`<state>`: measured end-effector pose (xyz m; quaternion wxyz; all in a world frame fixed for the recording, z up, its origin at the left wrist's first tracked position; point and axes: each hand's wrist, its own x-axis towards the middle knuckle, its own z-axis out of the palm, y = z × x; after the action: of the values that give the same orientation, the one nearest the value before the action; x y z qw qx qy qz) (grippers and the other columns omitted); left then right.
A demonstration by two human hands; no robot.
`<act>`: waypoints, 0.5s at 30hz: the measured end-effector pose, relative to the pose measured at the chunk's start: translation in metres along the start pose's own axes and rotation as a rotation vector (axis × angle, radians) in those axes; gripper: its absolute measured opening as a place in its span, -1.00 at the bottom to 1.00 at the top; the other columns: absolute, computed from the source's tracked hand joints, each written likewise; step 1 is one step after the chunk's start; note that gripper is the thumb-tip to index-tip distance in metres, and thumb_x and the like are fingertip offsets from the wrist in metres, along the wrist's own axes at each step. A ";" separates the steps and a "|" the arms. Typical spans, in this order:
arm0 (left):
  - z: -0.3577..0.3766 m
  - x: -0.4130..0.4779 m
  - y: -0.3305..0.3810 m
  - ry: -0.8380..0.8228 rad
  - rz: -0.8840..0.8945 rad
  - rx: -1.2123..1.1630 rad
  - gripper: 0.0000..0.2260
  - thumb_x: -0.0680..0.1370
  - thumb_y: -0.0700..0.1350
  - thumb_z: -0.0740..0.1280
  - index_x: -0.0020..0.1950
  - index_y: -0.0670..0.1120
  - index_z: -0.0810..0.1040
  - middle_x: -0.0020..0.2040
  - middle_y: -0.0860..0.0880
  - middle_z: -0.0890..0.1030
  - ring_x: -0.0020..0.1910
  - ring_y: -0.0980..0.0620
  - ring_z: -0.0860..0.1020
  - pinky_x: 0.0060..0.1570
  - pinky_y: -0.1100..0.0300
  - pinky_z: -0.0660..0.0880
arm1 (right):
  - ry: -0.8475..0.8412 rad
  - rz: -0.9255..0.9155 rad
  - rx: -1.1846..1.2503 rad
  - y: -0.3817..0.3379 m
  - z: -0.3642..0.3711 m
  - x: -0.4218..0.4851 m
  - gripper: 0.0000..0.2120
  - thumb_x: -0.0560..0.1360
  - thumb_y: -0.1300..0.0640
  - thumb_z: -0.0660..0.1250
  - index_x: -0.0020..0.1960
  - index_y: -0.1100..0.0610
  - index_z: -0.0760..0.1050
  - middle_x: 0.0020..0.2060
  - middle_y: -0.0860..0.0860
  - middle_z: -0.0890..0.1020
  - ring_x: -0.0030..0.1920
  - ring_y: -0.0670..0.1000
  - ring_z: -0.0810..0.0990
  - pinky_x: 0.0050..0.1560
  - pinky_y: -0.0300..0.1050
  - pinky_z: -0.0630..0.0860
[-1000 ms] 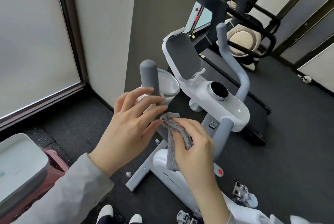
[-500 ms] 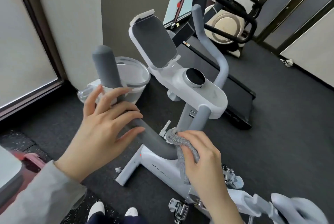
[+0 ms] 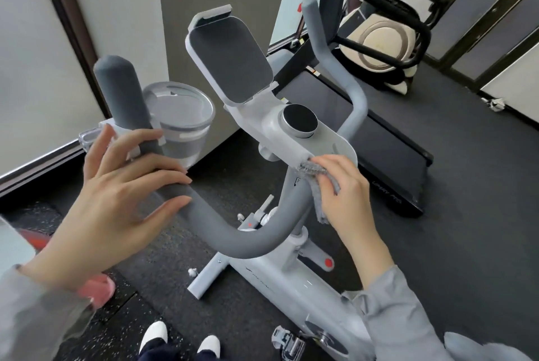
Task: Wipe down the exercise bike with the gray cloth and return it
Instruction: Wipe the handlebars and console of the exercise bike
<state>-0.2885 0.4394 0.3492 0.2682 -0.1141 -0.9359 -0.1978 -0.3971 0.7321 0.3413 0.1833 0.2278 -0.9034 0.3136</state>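
Head view, looking down on a white exercise bike [image 3: 280,287] standing on a dark speckled floor [image 3: 466,229].

Left hand [image 3: 116,194]: laid over the gray foam left handlebar [image 3: 128,104] at its bend. The fingers are straight and slightly spread, resting across the foam, not wrapped round it.

Right hand [image 3: 347,188]: the gray cloth [image 3: 309,169] is pinched between thumb and curled fingers. The bunched end is pressed against the near edge of the white console [image 3: 338,146], where the handlebar stem meets it; the loose end hangs down below the hand beside the stem.

On the console, a round dark dial [image 3: 299,121] is seen, with a tilted tablet holder [image 3: 230,60] behind it. A clear cup holder [image 3: 182,118] is clipped just beside the left handlebar.

A treadmill [image 3: 379,142] is noted behind the bike, near the wall. A metal pedal [image 3: 287,341] is visible at the lower edge. Gray sleeves cover both forearms.
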 end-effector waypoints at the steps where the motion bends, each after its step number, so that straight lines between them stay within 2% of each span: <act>1: 0.000 0.000 0.000 0.001 0.001 0.003 -0.75 0.47 0.10 0.26 -0.08 -0.01 0.66 -0.06 0.11 0.64 0.35 -0.08 0.34 0.48 -0.07 -0.09 | 0.010 -0.006 0.009 0.004 0.001 0.000 -0.73 0.48 0.42 0.29 0.13 0.23 0.58 0.00 -0.07 0.52 0.06 0.01 0.57 0.15 -0.12 0.54; 4: 0.000 0.001 0.003 0.010 -0.006 -0.011 -0.75 0.47 0.08 0.27 -0.09 -0.03 0.66 -0.07 0.11 0.62 0.35 -0.09 0.34 0.48 -0.12 -0.07 | 0.068 0.021 0.095 0.008 0.008 -0.010 -0.73 0.48 0.43 0.27 0.12 0.22 0.56 0.02 -0.07 0.52 0.10 -0.11 0.53 0.21 -0.29 0.45; 6: 0.001 0.001 0.005 -0.001 -0.015 -0.013 -0.73 0.47 0.08 0.26 -0.08 -0.05 0.65 -0.07 0.11 0.61 0.36 -0.11 0.34 0.44 -0.26 0.01 | 0.155 0.080 0.180 0.008 0.014 -0.022 -0.74 0.48 0.43 0.26 0.11 0.22 0.52 0.02 -0.05 0.51 0.10 -0.23 0.48 0.19 -0.42 0.37; 8: 0.004 0.000 0.003 -0.038 -0.045 -0.028 -0.68 0.49 0.12 0.23 -0.06 -0.07 0.64 -0.04 0.09 0.60 0.39 -0.14 0.32 0.36 -0.35 0.11 | 0.258 0.150 0.271 0.005 0.021 -0.036 -0.72 0.49 0.42 0.24 0.13 0.16 0.47 0.03 0.02 0.49 0.08 -0.19 0.47 0.16 -0.43 0.36; 10: 0.005 -0.001 0.000 -0.084 -0.090 -0.068 -0.61 0.52 0.19 0.18 -0.03 -0.08 0.63 0.01 0.06 0.59 0.42 -0.14 0.28 0.33 -0.38 0.18 | 0.341 0.218 0.365 0.000 0.029 -0.048 -0.67 0.50 0.37 0.23 0.14 0.02 0.39 0.06 0.07 0.48 0.10 -0.07 0.49 0.17 -0.31 0.42; 13: 0.006 -0.002 -0.002 -0.101 -0.095 -0.053 -0.59 0.52 0.20 0.16 -0.03 -0.07 0.64 0.01 0.05 0.60 0.43 -0.14 0.25 0.32 -0.39 0.18 | 0.370 0.328 0.513 -0.009 0.039 -0.065 -0.62 0.52 0.32 0.20 0.17 -0.11 0.32 0.13 0.15 0.48 0.16 0.12 0.50 0.21 0.02 0.48; 15: 0.005 -0.002 -0.001 -0.098 -0.101 -0.063 -0.60 0.52 0.19 0.17 -0.02 -0.07 0.63 0.01 0.04 0.59 0.44 -0.14 0.24 0.32 -0.39 0.18 | 0.370 0.378 0.601 -0.016 0.042 -0.075 -0.61 0.52 0.31 0.20 0.20 -0.12 0.30 0.16 0.19 0.46 0.17 0.15 0.50 0.20 0.06 0.49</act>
<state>-0.2896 0.4404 0.3439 0.2082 -0.0846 -0.9457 -0.2349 -0.3345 0.7161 0.2823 0.2073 0.0405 -0.7492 0.6278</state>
